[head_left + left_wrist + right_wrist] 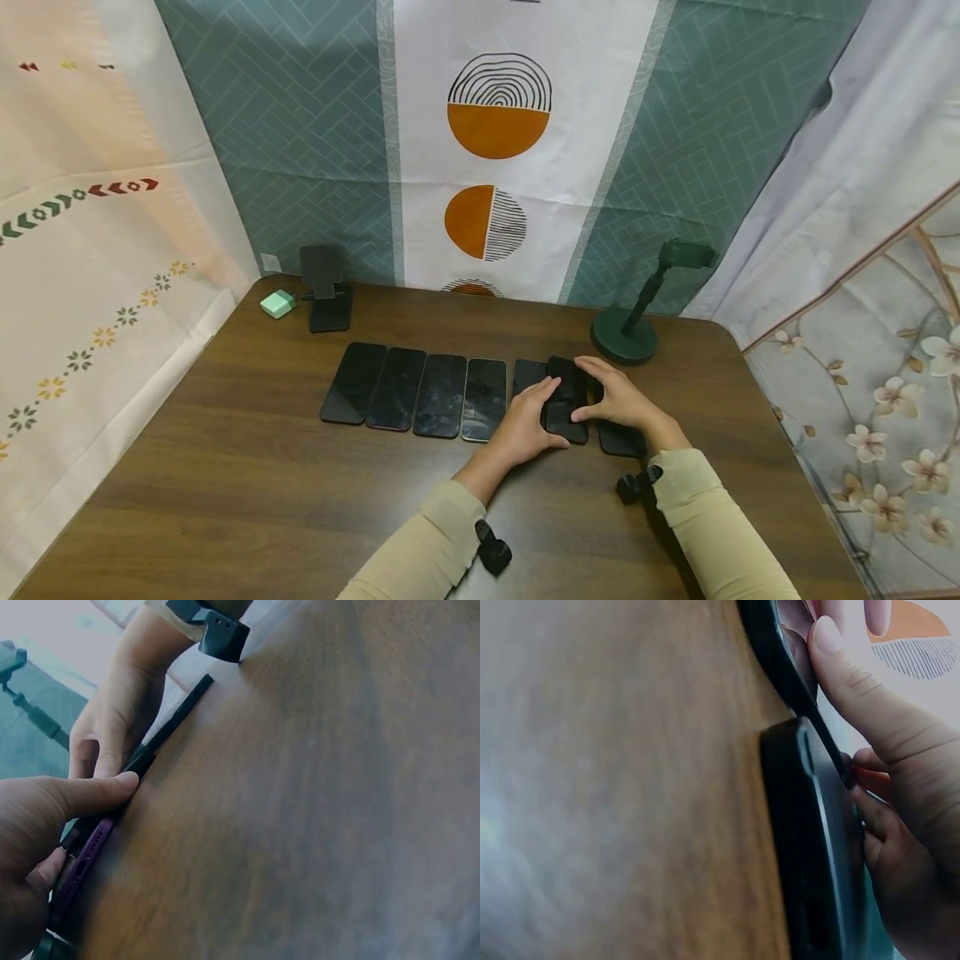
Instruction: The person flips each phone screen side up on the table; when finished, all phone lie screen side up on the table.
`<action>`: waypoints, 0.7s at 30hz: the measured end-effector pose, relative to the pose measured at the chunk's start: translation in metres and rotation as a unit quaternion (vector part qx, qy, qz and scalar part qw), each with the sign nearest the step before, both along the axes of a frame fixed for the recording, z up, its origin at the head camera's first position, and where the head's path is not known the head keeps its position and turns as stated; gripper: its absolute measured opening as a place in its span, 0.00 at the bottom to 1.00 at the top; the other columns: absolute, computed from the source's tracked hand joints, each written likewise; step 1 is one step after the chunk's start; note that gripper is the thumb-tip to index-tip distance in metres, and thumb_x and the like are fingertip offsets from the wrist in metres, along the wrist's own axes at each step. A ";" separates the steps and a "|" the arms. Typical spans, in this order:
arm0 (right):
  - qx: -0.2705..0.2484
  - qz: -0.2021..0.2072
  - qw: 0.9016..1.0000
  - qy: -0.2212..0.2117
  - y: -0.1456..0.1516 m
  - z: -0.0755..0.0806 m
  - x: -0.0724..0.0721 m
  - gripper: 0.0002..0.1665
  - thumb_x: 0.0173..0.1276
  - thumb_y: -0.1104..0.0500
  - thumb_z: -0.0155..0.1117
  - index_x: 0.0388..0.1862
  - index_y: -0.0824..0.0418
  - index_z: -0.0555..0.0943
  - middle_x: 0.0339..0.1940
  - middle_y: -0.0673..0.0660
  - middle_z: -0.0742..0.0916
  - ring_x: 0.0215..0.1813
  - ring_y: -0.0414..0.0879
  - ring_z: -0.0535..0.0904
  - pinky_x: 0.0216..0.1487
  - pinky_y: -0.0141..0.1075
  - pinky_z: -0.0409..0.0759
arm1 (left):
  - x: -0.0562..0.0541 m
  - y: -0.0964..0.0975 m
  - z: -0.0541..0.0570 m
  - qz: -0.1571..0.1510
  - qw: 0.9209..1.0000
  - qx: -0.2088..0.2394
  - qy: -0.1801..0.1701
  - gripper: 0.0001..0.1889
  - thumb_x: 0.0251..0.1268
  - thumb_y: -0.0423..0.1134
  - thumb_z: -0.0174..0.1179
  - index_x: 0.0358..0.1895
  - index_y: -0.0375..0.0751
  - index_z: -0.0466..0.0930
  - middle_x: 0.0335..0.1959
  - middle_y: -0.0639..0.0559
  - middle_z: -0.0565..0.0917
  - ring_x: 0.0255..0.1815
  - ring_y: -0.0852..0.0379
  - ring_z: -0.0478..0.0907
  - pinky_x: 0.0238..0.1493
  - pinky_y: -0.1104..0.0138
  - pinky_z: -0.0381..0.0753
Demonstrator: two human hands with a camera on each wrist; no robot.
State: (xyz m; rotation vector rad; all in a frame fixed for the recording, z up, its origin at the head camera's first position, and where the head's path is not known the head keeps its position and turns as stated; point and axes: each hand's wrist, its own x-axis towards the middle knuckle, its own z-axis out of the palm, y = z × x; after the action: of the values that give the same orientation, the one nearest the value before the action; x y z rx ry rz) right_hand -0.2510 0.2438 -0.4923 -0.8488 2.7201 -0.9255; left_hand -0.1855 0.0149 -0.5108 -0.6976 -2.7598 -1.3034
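A black smartphone (pixel 566 382) is gripped from both sides, toward the right end of a row of dark phones. My left hand (pixel 519 427) holds its left side, with the thumb at the near edge. From the right, my right hand (pixel 621 400) holds it between thumb and fingers. Left of it lies another phone (pixel 528 372), partly hidden by the left hand; a purple-edged phone (pixel 82 866) shows below the left thumb. Beneath the right hand is a black phone (pixel 621 440), its thick edge close to the held phone in the right wrist view.
Several dark phones, including a silver-rimmed phone (pixel 485 398), lie to the left on the wooden table (pixel 225 467). A black phone stand (pixel 327 292) and mint charger (pixel 278 303) sit at the back left. A green stand (pixel 626 336) rises behind the right hand.
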 end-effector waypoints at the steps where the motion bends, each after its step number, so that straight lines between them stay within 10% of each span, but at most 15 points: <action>1: 0.000 0.001 1.000 0.000 0.001 0.000 0.000 0.60 0.53 0.48 0.84 0.77 0.70 0.62 0.76 0.69 0.68 0.75 0.67 0.63 0.70 0.64 0.64 | 0.000 0.000 0.000 0.000 1.000 0.001 -0.002 0.54 0.45 0.43 0.83 0.77 0.39 0.63 0.76 0.40 0.67 0.75 0.41 0.64 0.72 0.48 0.67; 21: 0.000 0.019 0.999 -0.026 0.006 0.004 0.001 0.60 0.52 0.50 0.84 0.78 0.68 0.62 0.77 0.68 0.66 0.76 0.66 0.61 0.71 0.64 0.63 | 0.013 -0.001 0.004 0.029 0.999 -0.022 0.000 0.55 0.46 0.47 0.83 0.77 0.35 0.61 0.77 0.38 0.64 0.77 0.42 0.62 0.71 0.47 0.68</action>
State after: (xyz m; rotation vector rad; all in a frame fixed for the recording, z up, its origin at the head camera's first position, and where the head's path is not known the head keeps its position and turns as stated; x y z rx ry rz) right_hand -0.2498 0.2496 -0.4882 -0.8602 2.6517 -0.9269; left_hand -0.1724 0.0142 -0.5064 -0.6152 -2.7929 -1.2366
